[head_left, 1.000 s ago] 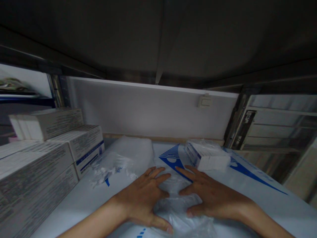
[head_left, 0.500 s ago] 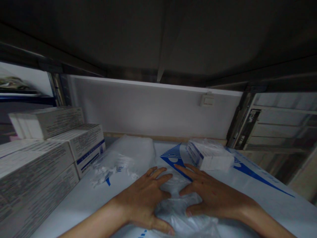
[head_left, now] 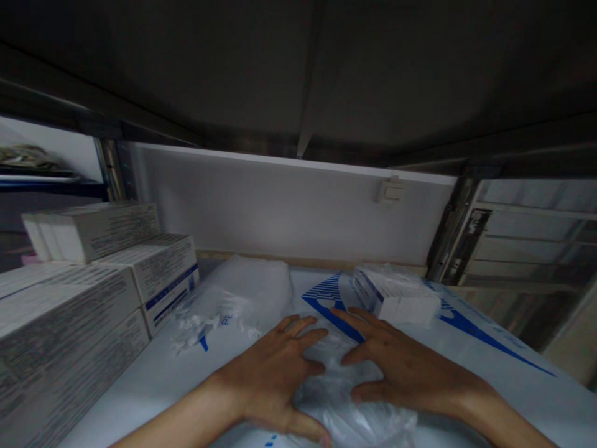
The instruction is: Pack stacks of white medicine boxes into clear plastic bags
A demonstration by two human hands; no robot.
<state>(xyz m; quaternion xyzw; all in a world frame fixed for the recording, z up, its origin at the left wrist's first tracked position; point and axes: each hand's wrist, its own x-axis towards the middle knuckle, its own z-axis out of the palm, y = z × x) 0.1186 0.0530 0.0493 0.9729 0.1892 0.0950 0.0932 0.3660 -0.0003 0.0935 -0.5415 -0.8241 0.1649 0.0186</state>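
Note:
A crumpled clear plastic bag [head_left: 359, 420] lies on the shelf's pale sheet with blue print [head_left: 485, 392]. My left hand [head_left: 275, 373] rests over the bag's left side, fingers spread. On the other side, my right hand [head_left: 392, 367] lies on the bag with its fingers apart too. Parts of the bag are hidden under both palms. Just beyond my right hand sits a plastic-wrapped pack of small white boxes [head_left: 396, 292]. Past my left hand lies a larger, full-looking plastic bag [head_left: 247, 283] with white bits near its mouth.
White printed cartons [head_left: 93, 292] are stacked along the left. A dark metal shelf [head_left: 298, 74] hangs low overhead. Metal posts [head_left: 452, 230] stand at the back corners. The back wall [head_left: 280, 205] carries a white switch [head_left: 392, 191].
Both hands stay over the plastic bag and have shifted only slightly to the right. The bag's right edge reaches a little further right.

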